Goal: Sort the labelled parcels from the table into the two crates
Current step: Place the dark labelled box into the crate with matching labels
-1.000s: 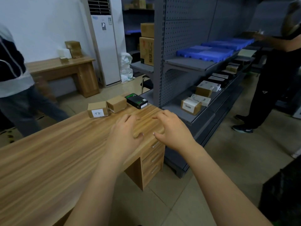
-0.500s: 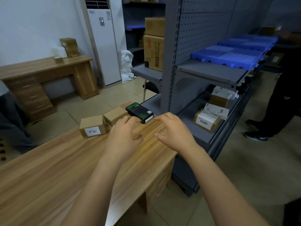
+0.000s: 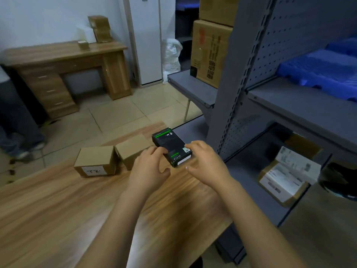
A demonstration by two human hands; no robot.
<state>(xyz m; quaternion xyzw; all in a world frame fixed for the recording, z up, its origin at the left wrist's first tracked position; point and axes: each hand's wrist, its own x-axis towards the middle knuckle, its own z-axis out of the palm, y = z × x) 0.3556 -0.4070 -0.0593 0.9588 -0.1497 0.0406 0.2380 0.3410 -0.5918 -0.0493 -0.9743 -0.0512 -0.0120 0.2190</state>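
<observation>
Head view, the only one you have: your left grip [image 3: 148, 171] and right grip [image 3: 207, 165] are out over the far right end of the bench [image 3: 58, 219], at the centre of the frame, on either side of the black box with green stripes [image 3: 168, 144]. That box lies flat at the bench's far corner, just beside the grey shelving [image 3: 241, 84]. Your left fingers are half spread and reach its left edge. Your right fingers lie over its near right corner, with the thumb apart from the near end. Neither grip looks pinched on it yet, though the contact is blurred. Left of the box lies a plain cardboard parcel [image 3: 131, 149] and, right against that, a labelled cardboard parcel [image 3: 95, 161] with handwriting on its white label. All three are on the bench, so the sorting looks barely begun, and the step in hand is taking up the black box. Next you need to close both grips on its sides, lift it off, read its label and find the crates, neither of which shows here. Mind the edge: the box sits close to the drop toward the shelf
</observation>
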